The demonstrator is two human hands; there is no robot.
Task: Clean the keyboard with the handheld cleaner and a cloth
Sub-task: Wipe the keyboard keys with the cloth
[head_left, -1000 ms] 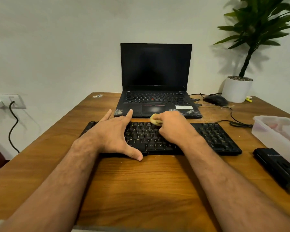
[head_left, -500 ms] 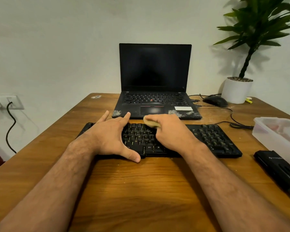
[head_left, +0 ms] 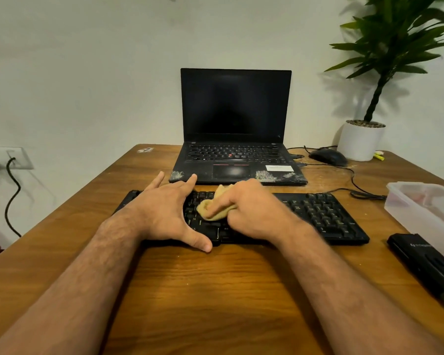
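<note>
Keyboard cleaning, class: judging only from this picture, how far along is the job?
Done, it seems: the handheld cleaner lies set aside on the table. In hand: the right hand wipes the cloth over the left-centre keys while the left hand steadies the keyboard. Left: the right-hand keys.

Dim warm indoor light, soft plant (head_left: 395, 42) shadow on wall, wide-angle edge bending, slight softness

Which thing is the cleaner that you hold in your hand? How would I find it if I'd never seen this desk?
Start at the wooden table and go to its right edge, beside the clear plastic box. Just in front of that box lies the handheld cleaner, nearer you than the keyboard. It is a long black bar with small pale lettering and no keys.
</note>
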